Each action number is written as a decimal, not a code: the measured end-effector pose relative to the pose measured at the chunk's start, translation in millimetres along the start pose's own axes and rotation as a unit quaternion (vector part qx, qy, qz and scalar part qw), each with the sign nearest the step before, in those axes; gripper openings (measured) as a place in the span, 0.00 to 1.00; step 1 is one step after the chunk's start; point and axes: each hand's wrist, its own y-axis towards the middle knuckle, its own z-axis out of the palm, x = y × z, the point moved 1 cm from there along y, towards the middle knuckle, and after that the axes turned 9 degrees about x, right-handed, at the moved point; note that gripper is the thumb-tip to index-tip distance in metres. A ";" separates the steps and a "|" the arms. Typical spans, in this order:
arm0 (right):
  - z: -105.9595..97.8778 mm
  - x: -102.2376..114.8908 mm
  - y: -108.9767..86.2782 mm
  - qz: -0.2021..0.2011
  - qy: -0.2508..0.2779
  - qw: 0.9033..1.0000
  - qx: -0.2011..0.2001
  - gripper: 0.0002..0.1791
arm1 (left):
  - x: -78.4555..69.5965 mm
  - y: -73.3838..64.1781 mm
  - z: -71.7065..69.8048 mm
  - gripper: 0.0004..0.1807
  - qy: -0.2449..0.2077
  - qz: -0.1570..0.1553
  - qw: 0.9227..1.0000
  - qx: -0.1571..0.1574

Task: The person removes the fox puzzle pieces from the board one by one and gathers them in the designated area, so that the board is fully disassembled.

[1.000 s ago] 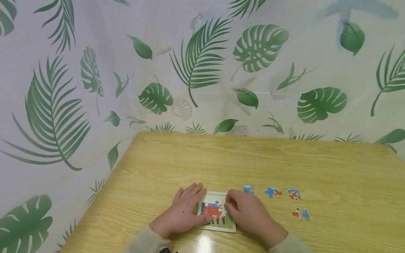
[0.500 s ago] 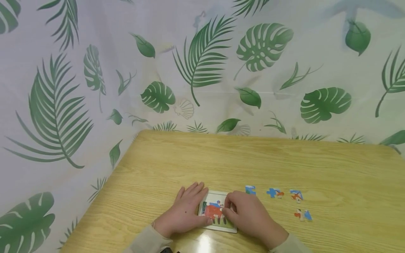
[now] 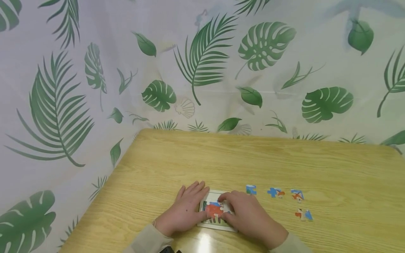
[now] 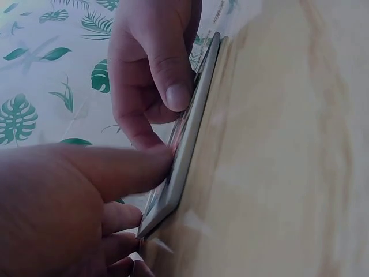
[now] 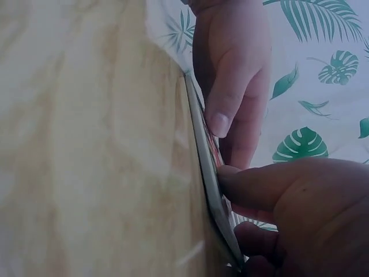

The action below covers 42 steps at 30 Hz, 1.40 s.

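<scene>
A small jigsaw puzzle tray (image 3: 218, 227) with a pale rim lies on the table near its front edge. Inside it, a partly assembled picture shows a red body (image 3: 213, 209) with dark legs on green ground. My left hand (image 3: 183, 212) rests along the tray's left side, fingers extended, thumb over the picture's lower left. My right hand (image 3: 251, 216) reaches in from the right. Its thumb and index finger touch the picture, spread apart across its right part, and hide some of it. In the right wrist view, the right thumb (image 5: 253, 183) lies over the tray's edge.
Right of the tray lie several loose jigsaw pieces: a blue one (image 3: 251, 189), a blue and orange one (image 3: 276, 192), one with an orange animal face (image 3: 297, 195), and more below (image 3: 303, 214). A leaf-printed cloth (image 3: 202, 77) hangs behind the wooden table (image 3: 202, 158).
My right thumb and index finger have moved left over the picture and spread apart from their earlier closer position. The left hand stays in place. The head view has shifted slightly.
</scene>
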 end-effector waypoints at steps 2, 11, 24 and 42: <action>-1.2 1.7 2.0 -0.001 0.012 1.000 0.005 0.16 | 0.6 0.1 -0.9 0.39 0.003 0.000 1.000 -0.004; -3.8 6.6 10.1 0.008 0.063 0.998 0.012 0.10 | -1.8 0.4 -0.6 0.37 0.001 -0.009 1.000 -0.020; 1.6 11.5 22.3 0.008 0.069 0.998 -0.001 0.10 | 0.0 -1.4 -2.8 0.38 0.011 -0.014 0.999 -0.029; -34.7 -39.8 -15.7 0.057 0.302 0.951 -0.029 0.05 | -2.9 -1.3 -1.4 0.40 0.013 -0.008 1.000 -0.018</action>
